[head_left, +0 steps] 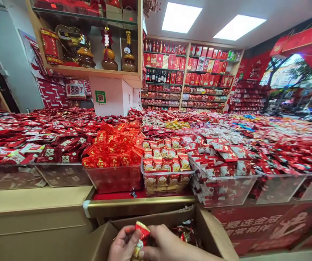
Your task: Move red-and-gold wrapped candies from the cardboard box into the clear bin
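Low in the head view, my left hand point(123, 243) and my right hand point(161, 242) meet around a small red and gold candy packet point(142, 232). Thumbs and fingers of both hands press on it; its gold top edge sticks up between them. Below and around the hands is an open cardboard box point(213, 232) with wrapped packets point(185, 232) inside. Straight ahead, beyond the box, a clear bin point(168, 173) holds similar red and gold packets in rows.
More clear bins of red packets stand left point(115, 179) and right point(223, 188) along the counter's gold edge point(142, 206). A shelf cabinet point(91, 72) overhangs at upper left. Stocked shelves point(185, 72) line the back.
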The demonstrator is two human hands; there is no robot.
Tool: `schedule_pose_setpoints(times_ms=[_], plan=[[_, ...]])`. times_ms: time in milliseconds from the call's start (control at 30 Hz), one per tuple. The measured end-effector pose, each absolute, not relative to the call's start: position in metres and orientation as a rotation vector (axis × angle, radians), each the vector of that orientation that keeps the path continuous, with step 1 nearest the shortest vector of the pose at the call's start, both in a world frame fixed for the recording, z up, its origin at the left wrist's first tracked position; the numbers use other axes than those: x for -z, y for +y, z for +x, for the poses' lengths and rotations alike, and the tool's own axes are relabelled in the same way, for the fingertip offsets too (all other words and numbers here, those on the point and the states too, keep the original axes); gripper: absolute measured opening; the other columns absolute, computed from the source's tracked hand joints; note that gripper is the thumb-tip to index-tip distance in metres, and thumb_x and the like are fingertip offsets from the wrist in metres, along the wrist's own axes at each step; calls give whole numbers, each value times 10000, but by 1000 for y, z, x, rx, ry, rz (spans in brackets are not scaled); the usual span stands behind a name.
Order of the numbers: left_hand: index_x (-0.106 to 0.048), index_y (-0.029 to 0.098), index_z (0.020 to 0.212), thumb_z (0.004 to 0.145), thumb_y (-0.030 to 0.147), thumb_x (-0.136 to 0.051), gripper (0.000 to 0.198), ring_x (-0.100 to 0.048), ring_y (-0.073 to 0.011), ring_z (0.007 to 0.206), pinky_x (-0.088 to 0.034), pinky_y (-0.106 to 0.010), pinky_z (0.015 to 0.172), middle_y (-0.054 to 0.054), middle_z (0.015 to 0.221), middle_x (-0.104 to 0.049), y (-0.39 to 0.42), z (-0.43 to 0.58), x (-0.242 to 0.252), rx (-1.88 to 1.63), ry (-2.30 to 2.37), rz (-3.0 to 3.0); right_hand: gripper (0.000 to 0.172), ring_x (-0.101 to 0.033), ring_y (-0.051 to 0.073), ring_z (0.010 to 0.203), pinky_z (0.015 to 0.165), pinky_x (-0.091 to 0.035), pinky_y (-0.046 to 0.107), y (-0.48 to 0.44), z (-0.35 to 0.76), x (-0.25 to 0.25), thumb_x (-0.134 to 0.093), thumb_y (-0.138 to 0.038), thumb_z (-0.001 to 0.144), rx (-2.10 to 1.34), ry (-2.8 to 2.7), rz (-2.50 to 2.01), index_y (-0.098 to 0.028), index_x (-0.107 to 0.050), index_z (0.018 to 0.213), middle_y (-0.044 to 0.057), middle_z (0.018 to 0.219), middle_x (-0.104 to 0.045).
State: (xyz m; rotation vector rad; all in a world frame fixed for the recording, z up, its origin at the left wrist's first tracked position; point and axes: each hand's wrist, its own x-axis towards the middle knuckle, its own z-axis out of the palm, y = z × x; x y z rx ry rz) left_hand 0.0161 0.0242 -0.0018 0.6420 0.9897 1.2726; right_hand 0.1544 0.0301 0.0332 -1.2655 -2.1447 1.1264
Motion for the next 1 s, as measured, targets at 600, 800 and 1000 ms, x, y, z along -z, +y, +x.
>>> schedule_pose_setpoints(times_ms=[600,800,1000], plan=[[-587,164,870,583,215,-700,313,-605,-184,824,-477,-266,751,-31,827,-682,23,30,-12,-1377,1059,971,312,-386,64,525,483,-333,175,50,165,-33,-562,-438,673,-1293,-1593,-1089,-129,-562,714,-29,585,-478],[-607,175,817,549,193,-723,293,-618,-179,740,-508,-245,674,-21,762,-695,22,27,2,-1372,1035,997,319,-365,59,481,460,-310,177,53,165,-34,-571,-434,659,-1337,-1611,-1110,-116,-595,644,-28,525,-482],[-619,179,785,532,204,-736,279,-613,-174,728,-506,-237,665,-11,730,-692,22,24,7,-1361,1019,974,328,-438,85,517,491,-349,192,52,165,-30,-570,-445,660,-1287,-1621,-1095,-124,-639,667,-2,556,-555]])
